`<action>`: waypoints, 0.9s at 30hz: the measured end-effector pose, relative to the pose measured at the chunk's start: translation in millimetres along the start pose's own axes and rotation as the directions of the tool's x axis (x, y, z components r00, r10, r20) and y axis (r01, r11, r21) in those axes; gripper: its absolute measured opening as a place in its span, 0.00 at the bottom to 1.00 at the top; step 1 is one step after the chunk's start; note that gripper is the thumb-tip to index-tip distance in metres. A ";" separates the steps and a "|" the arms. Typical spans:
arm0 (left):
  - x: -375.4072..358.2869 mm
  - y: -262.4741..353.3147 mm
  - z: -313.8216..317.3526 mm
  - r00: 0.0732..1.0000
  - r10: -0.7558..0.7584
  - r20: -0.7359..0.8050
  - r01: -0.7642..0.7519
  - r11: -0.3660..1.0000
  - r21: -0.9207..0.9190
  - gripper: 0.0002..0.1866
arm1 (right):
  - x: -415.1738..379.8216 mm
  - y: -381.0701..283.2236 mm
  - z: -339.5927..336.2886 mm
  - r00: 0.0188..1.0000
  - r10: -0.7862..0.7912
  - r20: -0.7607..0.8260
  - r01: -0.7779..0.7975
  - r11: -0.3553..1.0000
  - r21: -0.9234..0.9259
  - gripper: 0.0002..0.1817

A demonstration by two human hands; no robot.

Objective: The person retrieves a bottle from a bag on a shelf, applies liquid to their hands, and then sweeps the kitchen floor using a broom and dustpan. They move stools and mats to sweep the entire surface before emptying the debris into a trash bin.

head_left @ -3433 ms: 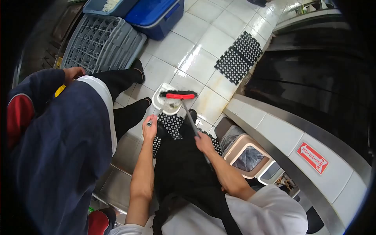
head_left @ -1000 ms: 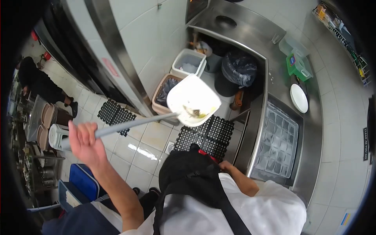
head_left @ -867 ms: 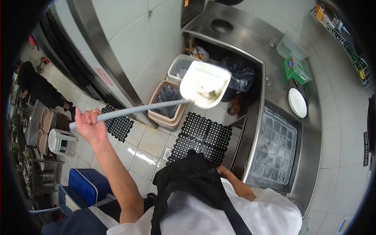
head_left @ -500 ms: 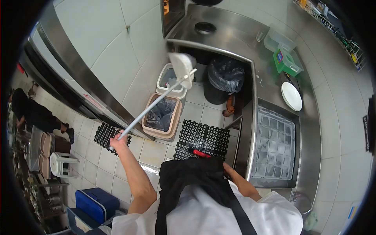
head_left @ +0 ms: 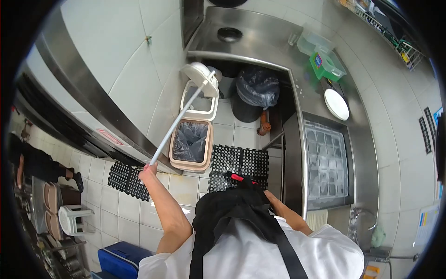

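Observation:
My left hand (head_left: pixel 148 173) is closed round the end of the pale handle of a long-handled dustpan (head_left: pixel 170 132). At the far end, the white pan (head_left: pixel 197 78) is tilted over the back part of a white bin (head_left: pixel 214 109) by the wall. My right forearm (head_left: pixel 289 213) reaches forward along my side, but the black apron (head_left: pixel 227 202) hides that hand's fingers. Just past the apron, a red and black object (head_left: pixel 237 177) shows above the floor mat; its kind and whether my right hand holds it are hidden.
A beige bin (head_left: pixel 210 149) with a black liner stands before the white one. Behind are a black bin (head_left: pixel 246 109) and an orange pipe (head_left: pixel 264 126). Black perforated mats (head_left: pixel 223 162) cover some floor. On my right runs a steel counter (head_left: pixel 367 153). At left, a person (head_left: pixel 39 160) stands near a white stool (head_left: pixel 74 218).
The pan has swung left and come over the white bin, where it was blurred beside it before. My left hand stays closed on the handle. The view has shifted slightly.

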State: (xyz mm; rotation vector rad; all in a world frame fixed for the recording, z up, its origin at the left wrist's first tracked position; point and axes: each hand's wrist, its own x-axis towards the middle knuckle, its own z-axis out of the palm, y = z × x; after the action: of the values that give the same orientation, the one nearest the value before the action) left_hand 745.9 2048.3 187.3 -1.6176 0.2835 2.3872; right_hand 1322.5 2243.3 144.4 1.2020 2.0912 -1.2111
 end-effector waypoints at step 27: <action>-202.5 -73.1 0.2 0.332 -0.272 0.903 -0.308 0.874 0.376 0.24 | -26.6 57.3 71.8 0.923 0.190 -0.334 -0.081 0.946 0.314 0.24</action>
State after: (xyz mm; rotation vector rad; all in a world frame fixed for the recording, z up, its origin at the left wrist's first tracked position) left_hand 840.3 2099.3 373.9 0.1975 0.5808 2.4994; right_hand 1381.7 2183.3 99.0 1.7970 2.0748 -1.3540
